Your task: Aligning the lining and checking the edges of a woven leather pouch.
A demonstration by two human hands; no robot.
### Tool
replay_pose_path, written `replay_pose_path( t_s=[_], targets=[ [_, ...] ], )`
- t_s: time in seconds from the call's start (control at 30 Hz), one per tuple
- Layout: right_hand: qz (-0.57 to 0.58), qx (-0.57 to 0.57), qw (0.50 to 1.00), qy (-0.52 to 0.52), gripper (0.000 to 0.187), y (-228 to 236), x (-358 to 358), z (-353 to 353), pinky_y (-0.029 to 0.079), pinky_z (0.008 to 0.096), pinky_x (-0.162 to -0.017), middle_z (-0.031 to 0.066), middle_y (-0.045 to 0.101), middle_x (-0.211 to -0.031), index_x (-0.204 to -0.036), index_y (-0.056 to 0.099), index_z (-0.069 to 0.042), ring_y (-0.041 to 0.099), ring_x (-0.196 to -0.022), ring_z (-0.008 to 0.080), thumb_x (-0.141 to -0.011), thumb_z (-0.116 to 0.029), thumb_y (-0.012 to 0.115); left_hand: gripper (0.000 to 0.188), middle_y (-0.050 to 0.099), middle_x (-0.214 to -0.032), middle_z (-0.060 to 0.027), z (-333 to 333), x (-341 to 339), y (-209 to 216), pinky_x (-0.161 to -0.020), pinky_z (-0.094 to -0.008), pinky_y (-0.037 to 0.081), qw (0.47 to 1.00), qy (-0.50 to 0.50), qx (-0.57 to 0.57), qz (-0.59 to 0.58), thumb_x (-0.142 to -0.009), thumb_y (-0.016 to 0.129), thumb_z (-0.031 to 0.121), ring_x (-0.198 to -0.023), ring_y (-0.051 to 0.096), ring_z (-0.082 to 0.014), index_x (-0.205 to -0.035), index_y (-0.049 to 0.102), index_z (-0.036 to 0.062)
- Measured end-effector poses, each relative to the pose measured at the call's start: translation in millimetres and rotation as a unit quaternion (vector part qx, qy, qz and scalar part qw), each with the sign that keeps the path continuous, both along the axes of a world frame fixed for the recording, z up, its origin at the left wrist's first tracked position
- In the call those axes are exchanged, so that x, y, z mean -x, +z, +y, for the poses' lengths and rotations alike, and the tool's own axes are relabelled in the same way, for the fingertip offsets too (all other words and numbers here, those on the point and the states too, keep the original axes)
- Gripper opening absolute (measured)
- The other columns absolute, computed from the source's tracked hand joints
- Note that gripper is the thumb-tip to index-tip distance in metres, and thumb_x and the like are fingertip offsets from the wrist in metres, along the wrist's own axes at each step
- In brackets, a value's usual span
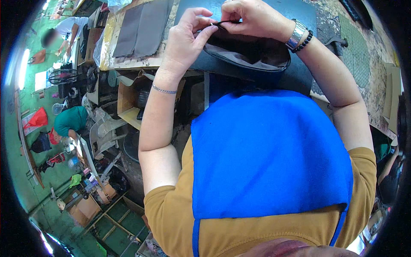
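Note:
A black bag (274, 67) with a grey lining lies on the bench, its mouth gaping toward me. At the far left of its rim, a thin black strip (228, 22) runs between my two hands. My left hand (190, 36) is closed, thumb and forefinger pinching the strip's left end, where a tiny shiny spot shows. My right hand (252, 19) pinches the same strip a little to the right, fingers curled in. Whether the strip is a zipper end or a strap I cannot make out. The bag's far side is hidden behind my right hand.
Dark grey fabric panels (143, 28) lie on the bench at left. A blue-black mat (299, 77) is under the bag. Right of my arm are a metal clamp (337, 43) and a green textured sheet (354, 51). A cardboard box (128, 96) stands below the bench. Two people work at left.

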State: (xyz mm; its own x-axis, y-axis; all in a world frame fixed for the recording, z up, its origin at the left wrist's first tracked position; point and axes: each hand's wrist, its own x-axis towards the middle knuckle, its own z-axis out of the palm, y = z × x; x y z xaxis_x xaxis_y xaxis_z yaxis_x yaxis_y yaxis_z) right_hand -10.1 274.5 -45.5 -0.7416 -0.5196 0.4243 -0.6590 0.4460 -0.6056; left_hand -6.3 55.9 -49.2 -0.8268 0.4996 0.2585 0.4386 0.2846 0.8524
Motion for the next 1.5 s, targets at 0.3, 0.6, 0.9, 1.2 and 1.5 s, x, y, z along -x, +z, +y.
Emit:
replay_pose_path(
  t_s=[0.3, 0.6, 0.9, 1.2, 1.5],
  targets=[
    [-0.159, 0.024, 0.987, 0.004, 0.016, 1, 2, 7, 0.050, 0.0309, -0.057, 0.0120, 0.067, -0.069, -0.083, 0.068, 0.000, 0.062, -0.060, 0.0158, -0.083, -0.016, 0.069, 0.030, 0.069, -0.098, -0.0087, 5, 4, -5, -0.083, -0.0228, 0.053, 1.000, 0.002, -0.001, 0.000, -0.088, 0.066, 0.001, -0.093, 0.064, -0.0087, -0.114, 0.050, 0.0024],
    [-0.278, 0.082, 0.957, 0.013, 0.022, -12, 13, 23, 0.047, 0.0248, -0.060, -0.0002, 0.067, -0.071, -0.091, 0.071, -0.001, 0.054, -0.065, 0.0050, -0.091, -0.022, 0.067, 0.025, 0.063, -0.088, -0.0056, 21, 7, 10, -0.072, -0.0210, 0.051, 1.000, 0.010, 0.000, -0.029, -0.089, 0.060, -0.002, -0.082, 0.062, -0.0076, -0.111, 0.048, 0.0006],
    [-0.340, 0.126, 0.932, -0.025, 0.029, -39, -10, 75, 0.045, 0.0223, -0.068, -0.0021, 0.063, -0.083, -0.109, 0.067, -0.002, 0.053, -0.075, 0.0044, -0.093, -0.026, 0.065, 0.022, 0.061, -0.082, -0.0035, 31, 14, 20, -0.067, -0.0212, 0.050, 0.999, 0.011, 0.050, 0.002, -0.087, 0.061, -0.002, -0.076, 0.060, -0.0068, -0.106, 0.049, -0.0008],
    [-0.278, 0.096, 0.949, -0.117, 0.035, -33, -52, 60, 0.050, 0.0243, -0.066, 0.0045, 0.071, -0.085, -0.110, 0.070, -0.005, 0.061, -0.075, 0.0074, -0.086, -0.030, 0.074, 0.027, 0.069, -0.094, -0.0080, 24, 20, 9, -0.082, -0.0235, 0.053, 0.994, 0.001, 0.087, 0.070, -0.089, 0.066, 0.005, -0.091, 0.065, -0.0091, -0.111, 0.051, 0.0028],
    [-0.268, 0.101, 0.952, -0.109, 0.030, -32, -46, 58, 0.051, 0.0236, -0.071, 0.0044, 0.072, -0.086, -0.105, 0.072, -0.002, 0.062, -0.077, 0.0074, -0.089, -0.027, 0.070, 0.017, 0.060, -0.080, -0.0007, 29, 16, 17, -0.066, -0.0210, 0.048, 0.999, 0.012, 0.023, -0.032, -0.089, 0.060, -0.002, -0.074, 0.058, -0.0046, -0.103, 0.051, 0.0011]
  ],
)
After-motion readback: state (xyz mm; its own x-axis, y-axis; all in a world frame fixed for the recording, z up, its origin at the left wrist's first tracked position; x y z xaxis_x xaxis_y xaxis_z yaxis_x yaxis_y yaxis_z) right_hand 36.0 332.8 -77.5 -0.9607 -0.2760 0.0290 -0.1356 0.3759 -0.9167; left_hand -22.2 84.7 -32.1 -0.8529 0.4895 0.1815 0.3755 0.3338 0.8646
